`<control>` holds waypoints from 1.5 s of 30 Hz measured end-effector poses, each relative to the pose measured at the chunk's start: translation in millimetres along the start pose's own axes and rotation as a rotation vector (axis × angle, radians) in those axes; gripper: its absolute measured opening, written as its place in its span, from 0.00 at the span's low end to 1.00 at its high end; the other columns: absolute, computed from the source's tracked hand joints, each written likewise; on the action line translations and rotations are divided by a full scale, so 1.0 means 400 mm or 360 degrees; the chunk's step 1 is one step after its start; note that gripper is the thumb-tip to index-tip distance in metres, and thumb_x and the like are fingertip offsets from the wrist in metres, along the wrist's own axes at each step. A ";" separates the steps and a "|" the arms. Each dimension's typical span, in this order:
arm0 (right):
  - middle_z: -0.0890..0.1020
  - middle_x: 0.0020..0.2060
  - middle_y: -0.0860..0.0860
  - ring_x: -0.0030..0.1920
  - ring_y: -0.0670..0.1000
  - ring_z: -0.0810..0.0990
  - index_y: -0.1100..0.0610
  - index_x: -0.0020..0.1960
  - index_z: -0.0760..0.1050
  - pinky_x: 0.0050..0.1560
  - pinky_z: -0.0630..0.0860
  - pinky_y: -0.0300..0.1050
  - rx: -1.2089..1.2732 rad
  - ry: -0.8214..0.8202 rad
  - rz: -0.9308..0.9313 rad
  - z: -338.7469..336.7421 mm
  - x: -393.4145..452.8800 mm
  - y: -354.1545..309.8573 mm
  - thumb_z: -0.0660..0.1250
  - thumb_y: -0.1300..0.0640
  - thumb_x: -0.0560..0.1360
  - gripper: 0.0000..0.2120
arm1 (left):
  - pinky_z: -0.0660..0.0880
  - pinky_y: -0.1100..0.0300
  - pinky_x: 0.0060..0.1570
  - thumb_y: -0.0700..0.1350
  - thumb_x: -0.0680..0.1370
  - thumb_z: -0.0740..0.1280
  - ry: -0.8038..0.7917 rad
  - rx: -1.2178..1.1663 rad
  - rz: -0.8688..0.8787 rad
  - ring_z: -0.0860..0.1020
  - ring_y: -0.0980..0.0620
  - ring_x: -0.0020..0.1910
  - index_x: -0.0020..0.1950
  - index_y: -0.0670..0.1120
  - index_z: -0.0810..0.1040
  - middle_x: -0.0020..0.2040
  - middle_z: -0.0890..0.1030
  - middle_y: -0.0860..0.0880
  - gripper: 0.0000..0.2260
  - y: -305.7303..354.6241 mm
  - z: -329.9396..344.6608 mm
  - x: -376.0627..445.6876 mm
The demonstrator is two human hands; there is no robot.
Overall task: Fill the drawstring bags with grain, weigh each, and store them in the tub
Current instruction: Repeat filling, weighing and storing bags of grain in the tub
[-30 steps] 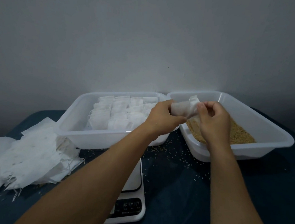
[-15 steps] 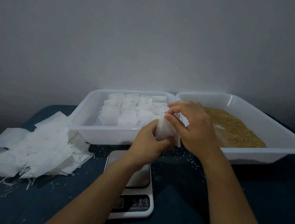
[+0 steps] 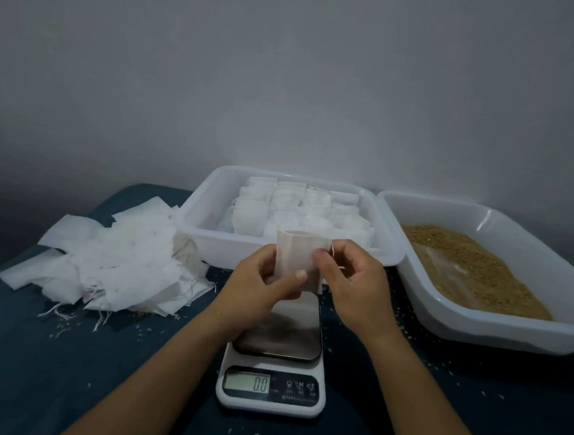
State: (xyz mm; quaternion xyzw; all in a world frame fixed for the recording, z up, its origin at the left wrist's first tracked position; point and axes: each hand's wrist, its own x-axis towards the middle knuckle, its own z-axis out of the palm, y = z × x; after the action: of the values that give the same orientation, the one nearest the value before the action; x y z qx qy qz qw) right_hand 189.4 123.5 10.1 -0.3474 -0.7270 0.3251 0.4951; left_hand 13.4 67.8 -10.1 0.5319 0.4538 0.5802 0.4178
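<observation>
To the left of the scale (image 3: 272, 367), a loose heap of empty bags (image 3: 113, 265) is lying on the table (image 3: 26, 368), too overlapped to count, and behind the scale the tub (image 3: 208, 242) is holding rows of filled bags (image 3: 299, 211), their number also hard to make out. Above the scale's platform the left hand (image 3: 259, 290) and right hand (image 3: 352, 284) are together pinching one upright drawstring bag (image 3: 297, 262), hiding its lower edge, while the display is reading 0.0 and the small brand print below it is staying illegible. Right of the scale, one tray (image 3: 496, 330) of grain (image 3: 474, 266) is sitting cut off by the frame edge.
</observation>
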 end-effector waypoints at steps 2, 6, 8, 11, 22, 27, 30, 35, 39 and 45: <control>0.86 0.44 0.42 0.47 0.44 0.85 0.47 0.49 0.82 0.46 0.80 0.36 0.0028 -0.0003 0.0003 0.001 -0.003 0.005 0.71 0.53 0.81 0.03 | 0.84 0.53 0.53 0.45 0.82 0.72 0.0062 -0.0066 -0.0037 0.85 0.48 0.57 0.64 0.49 0.82 0.57 0.87 0.48 0.11 -0.006 -0.010 -0.003; 0.86 0.45 0.43 0.46 0.45 0.85 0.45 0.49 0.83 0.46 0.81 0.37 0.0058 -0.0008 0.0009 0.006 -0.005 0.013 0.71 0.53 0.82 0.04 | 0.84 0.55 0.50 0.46 0.82 0.71 0.0183 0.0016 -0.0041 0.86 0.47 0.54 0.58 0.49 0.85 0.52 0.87 0.48 0.06 -0.016 -0.019 0.004; 0.86 0.44 0.43 0.46 0.45 0.85 0.45 0.49 0.82 0.46 0.81 0.39 0.0061 0.0002 0.0007 0.008 -0.007 0.016 0.70 0.52 0.82 0.04 | 0.84 0.53 0.51 0.46 0.82 0.71 0.0215 0.0025 -0.0040 0.86 0.47 0.53 0.54 0.50 0.86 0.51 0.87 0.48 0.04 -0.018 -0.021 0.007; 0.86 0.44 0.45 0.45 0.47 0.84 0.47 0.50 0.81 0.46 0.82 0.44 0.0031 0.0028 -0.0011 0.010 -0.008 0.021 0.69 0.51 0.83 0.04 | 0.84 0.56 0.51 0.46 0.82 0.71 0.0232 0.0063 -0.0002 0.86 0.51 0.50 0.50 0.52 0.87 0.48 0.87 0.49 0.05 -0.018 -0.022 0.007; 0.88 0.47 0.42 0.50 0.43 0.86 0.45 0.57 0.82 0.51 0.82 0.39 0.0063 -0.0007 0.0019 0.014 -0.016 0.027 0.75 0.57 0.79 0.10 | 0.83 0.61 0.47 0.43 0.82 0.71 0.0227 0.0155 0.0058 0.86 0.55 0.49 0.54 0.51 0.85 0.48 0.88 0.52 0.04 -0.016 -0.035 0.004; 0.88 0.48 0.42 0.51 0.43 0.87 0.46 0.58 0.82 0.54 0.83 0.42 0.0062 -0.0080 0.0048 0.008 -0.015 0.033 0.75 0.56 0.79 0.10 | 0.82 0.61 0.47 0.41 0.80 0.73 0.0248 0.0233 0.0077 0.86 0.53 0.48 0.54 0.52 0.85 0.48 0.88 0.52 0.07 -0.018 -0.049 0.004; 0.88 0.49 0.42 0.51 0.43 0.87 0.44 0.60 0.82 0.55 0.84 0.44 0.0019 -0.0305 0.0148 0.002 -0.016 0.038 0.75 0.56 0.78 0.12 | 0.85 0.51 0.49 0.39 0.79 0.74 0.0236 0.0228 0.0003 0.86 0.45 0.49 0.54 0.53 0.85 0.47 0.88 0.48 0.09 -0.022 -0.060 0.007; 0.89 0.47 0.45 0.48 0.45 0.88 0.42 0.61 0.80 0.50 0.86 0.48 0.0011 -0.0518 0.0295 0.000 -0.019 0.042 0.76 0.59 0.78 0.16 | 0.81 0.61 0.36 0.40 0.77 0.74 0.0177 0.0429 -0.0157 0.85 0.52 0.38 0.54 0.55 0.83 0.37 0.84 0.53 0.11 -0.030 -0.083 0.010; 0.87 0.47 0.44 0.47 0.41 0.86 0.41 0.65 0.80 0.51 0.84 0.41 -0.0253 -0.0562 0.0271 -0.004 -0.023 0.045 0.79 0.54 0.75 0.21 | 0.79 0.64 0.35 0.40 0.76 0.74 0.0109 0.0645 -0.0170 0.83 0.57 0.35 0.55 0.58 0.82 0.36 0.84 0.55 0.14 -0.029 -0.093 0.001; 0.79 0.53 0.31 0.50 0.34 0.80 0.37 0.67 0.77 0.48 0.72 0.27 -0.0478 -0.0559 0.0243 -0.021 -0.014 0.054 0.75 0.43 0.76 0.20 | 0.75 0.65 0.40 0.45 0.75 0.75 0.0114 0.0928 -0.0142 0.80 0.62 0.38 0.56 0.59 0.80 0.42 0.84 0.60 0.13 -0.036 -0.102 -0.002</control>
State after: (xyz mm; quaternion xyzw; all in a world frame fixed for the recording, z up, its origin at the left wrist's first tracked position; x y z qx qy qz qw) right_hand 202.9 131.6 -7.7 -0.4092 -0.8137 0.3052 0.2779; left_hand -27.1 67.3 -25.3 0.5881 0.6386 0.4250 0.2562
